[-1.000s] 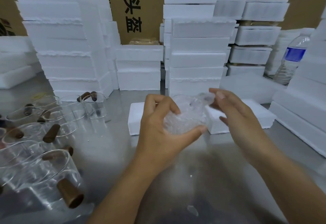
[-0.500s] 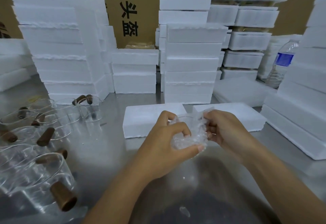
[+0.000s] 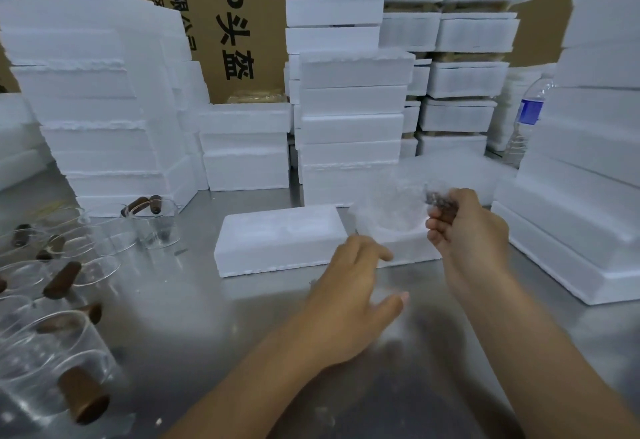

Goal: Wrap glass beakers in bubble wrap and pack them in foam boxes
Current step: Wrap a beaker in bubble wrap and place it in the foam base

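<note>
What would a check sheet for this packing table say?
Surface: metal table, a few white specks.
Job's things: wrapped beaker held over right foam box; left foam box beside it; bare beakers with brown handles at left.
Clutter: water bottle at right.
Hands: right hand grips wrapped beaker; left hand open, holds nothing.
Cables: nothing seen.
Surroundings: foam stacks and cardboard box behind.
</note>
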Motion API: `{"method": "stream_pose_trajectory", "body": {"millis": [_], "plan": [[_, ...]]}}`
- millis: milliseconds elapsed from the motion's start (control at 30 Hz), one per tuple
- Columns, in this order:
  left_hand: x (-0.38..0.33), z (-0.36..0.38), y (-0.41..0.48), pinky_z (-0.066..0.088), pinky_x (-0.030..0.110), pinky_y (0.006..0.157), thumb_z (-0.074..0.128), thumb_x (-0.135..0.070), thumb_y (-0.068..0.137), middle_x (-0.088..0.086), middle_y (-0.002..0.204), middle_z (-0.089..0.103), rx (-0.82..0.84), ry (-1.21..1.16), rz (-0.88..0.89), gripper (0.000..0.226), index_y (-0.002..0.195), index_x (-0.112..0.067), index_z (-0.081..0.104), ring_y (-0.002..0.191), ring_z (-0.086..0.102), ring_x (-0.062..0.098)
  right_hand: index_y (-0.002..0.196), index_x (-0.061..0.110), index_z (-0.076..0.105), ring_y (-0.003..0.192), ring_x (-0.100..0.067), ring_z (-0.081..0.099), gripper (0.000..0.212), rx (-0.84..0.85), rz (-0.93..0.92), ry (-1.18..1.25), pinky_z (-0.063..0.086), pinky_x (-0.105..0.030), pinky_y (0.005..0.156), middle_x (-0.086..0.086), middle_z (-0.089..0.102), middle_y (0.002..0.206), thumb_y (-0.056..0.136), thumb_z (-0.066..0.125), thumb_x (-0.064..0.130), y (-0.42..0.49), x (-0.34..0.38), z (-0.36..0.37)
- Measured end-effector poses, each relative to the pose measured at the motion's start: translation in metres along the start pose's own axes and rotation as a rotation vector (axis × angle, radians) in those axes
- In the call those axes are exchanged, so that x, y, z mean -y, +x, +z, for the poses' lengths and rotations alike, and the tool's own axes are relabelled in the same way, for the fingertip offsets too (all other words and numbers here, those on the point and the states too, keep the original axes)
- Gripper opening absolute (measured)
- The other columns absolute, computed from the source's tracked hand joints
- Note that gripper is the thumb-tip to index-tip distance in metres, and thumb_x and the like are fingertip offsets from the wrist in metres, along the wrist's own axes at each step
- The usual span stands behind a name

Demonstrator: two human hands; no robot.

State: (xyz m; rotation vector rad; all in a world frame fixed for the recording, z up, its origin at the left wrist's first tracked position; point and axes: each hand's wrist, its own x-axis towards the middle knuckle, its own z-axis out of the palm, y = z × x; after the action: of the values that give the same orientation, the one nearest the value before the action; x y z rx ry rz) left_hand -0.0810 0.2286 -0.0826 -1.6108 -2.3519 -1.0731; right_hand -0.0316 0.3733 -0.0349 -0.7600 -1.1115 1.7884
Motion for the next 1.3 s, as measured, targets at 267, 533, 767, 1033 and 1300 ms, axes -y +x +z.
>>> {"method": "stream_pose_trajectory", "body": {"millis": [267,533,767,1033,1300], "plan": [[-0.011,0.023,0.035,0.007,0.024,0.113,0.051,-0.033,0.093,0.004,0.151,0.023,0.064,0.305,0.034,0.068,0.147,-0.01,0.017,0.138,0.009,0.014,0.071,0.011,0.057,0.041,-0.006,0.054,0.02,-0.071,-0.007,0.019,0.045,-0.02,0.048,0.005,0.059,0.048,0.089,0.051,0.019,0.007,-0.004,-0.004],[-0.004,0.007,0.027,0.036,0.032,0.093,0.043,-0.009,0.097,0.004,0.122,0.049,0.002,0.393,0.101,0.034,0.13,-0.013,0.048,0.114,0.039,0.022,0.069,0.011,0.056,0.037,-0.006,0.049,0.019,-0.079,-0.039,-0.08,0.043,-0.024,0.051,0.002,0.056,0.049,0.086,0.05,0.02,0.007,0.003,-0.004],[0.005,-0.017,0.003,0.041,0.033,0.087,0.048,-0.016,0.098,0.004,0.114,0.057,-0.004,0.357,0.132,0.03,0.126,-0.014,0.057,0.107,0.049,0.022,0.067,0.011,0.055,0.038,-0.003,0.05,0.022,0.093,-0.198,-0.438,0.046,-0.031,0.061,0.008,0.056,0.043,0.086,0.049,0.021,0.001,-0.005,-0.003],[0.018,-0.033,-0.007,0.036,0.019,0.089,0.06,-0.02,0.092,-0.008,0.112,0.061,-0.026,0.153,0.078,0.024,0.115,-0.02,0.065,0.103,0.043,0.003,0.078,0.01,0.061,0.05,-0.007,0.055,0.018,0.373,-0.24,-0.895,0.041,-0.025,0.054,0.006,0.065,0.059,0.089,0.051,0.022,0.003,-0.005,-0.006],[0.026,-0.035,-0.006,0.04,0.023,0.085,0.062,-0.024,0.09,-0.012,0.102,0.063,-0.045,0.084,0.037,0.016,0.105,-0.024,0.065,0.098,0.043,0.001,0.088,0.02,0.07,0.066,-0.006,0.053,0.013,0.355,-0.445,-1.162,0.039,-0.017,0.057,-0.002,0.068,0.08,0.087,0.063,0.031,0.008,-0.009,-0.016]]}}
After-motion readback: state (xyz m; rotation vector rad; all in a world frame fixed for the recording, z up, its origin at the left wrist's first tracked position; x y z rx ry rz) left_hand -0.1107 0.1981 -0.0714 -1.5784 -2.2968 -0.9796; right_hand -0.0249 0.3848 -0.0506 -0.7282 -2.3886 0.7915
